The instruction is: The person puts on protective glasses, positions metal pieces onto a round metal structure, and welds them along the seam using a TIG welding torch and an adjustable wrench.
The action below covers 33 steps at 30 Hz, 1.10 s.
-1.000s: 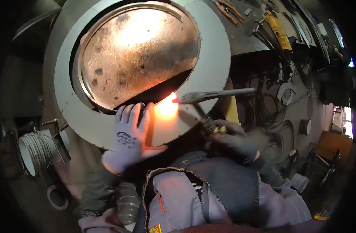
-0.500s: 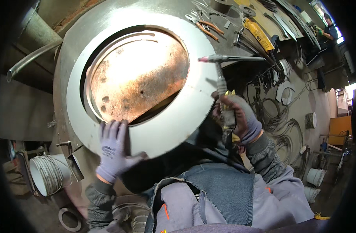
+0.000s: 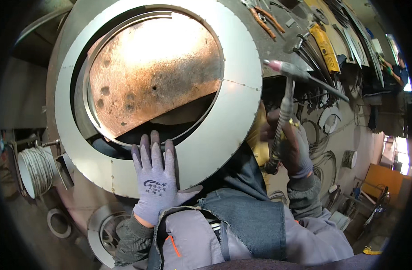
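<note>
A large flat pale metal ring (image 3: 242,49) lies on the worktable, with small dark spots along its edges and across its seams. Inside its opening are a thin curved metal band (image 3: 90,110) and a brown, scorched plate (image 3: 156,67) under bright light. My gloved left hand (image 3: 156,182) rests flat on the ring's near side, fingers stretched toward the inner edge. To the right of the ring, my gloved right hand (image 3: 296,148) grips a welding torch (image 3: 286,105) by its ribbed handle. Its pink-tipped nozzle points left, just off the ring's right edge.
Orange-handled pliers (image 3: 266,20) and a yellow power tool (image 3: 325,47) lie at the far right of the table. Cable coils (image 3: 320,164) spread over the floor at right. At left stands a white bucket (image 3: 28,173) wound with cord. Another person (image 3: 394,74) is far right.
My left hand has shifted right along the ring's near side. The right hand still holds the torch, now turned more upright. The whole view has shifted, and the ring appears larger and farther left.
</note>
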### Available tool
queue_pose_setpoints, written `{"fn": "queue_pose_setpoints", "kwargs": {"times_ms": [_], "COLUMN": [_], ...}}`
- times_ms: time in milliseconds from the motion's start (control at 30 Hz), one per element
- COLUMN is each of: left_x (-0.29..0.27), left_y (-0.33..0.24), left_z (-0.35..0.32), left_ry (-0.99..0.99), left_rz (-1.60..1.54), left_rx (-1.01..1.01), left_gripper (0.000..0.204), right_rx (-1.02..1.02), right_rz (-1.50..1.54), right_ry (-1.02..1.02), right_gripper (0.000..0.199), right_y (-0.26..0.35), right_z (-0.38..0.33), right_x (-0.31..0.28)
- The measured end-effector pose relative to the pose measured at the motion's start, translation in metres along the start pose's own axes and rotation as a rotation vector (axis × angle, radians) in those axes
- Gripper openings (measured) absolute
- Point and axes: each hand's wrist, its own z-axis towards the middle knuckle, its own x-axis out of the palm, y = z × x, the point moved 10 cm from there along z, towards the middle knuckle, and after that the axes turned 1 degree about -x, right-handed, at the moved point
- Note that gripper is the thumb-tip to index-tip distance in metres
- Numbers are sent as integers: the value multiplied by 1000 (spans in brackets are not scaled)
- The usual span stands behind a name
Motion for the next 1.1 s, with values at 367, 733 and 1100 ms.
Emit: {"fn": "queue_pose_setpoints", "kwargs": {"times_ms": [367,733,1100], "left_x": [-5,-6,-4], "left_y": [-9,-6,-3], "left_z": [6,4,2], "left_ry": [22,-8,-27], "left_rz": [-135,-119,-95], "left_rx": [118,130,117], "left_gripper": [103,101,102], "right_rx": [-40,10,-93], "right_rz": [-629,-533,-537], "right_ry": [196,267,328], "right_gripper": [60,62,63], "right_y": [10,27,27], "right_z": [2,0,-6], "right_x": [14,33,42]}}
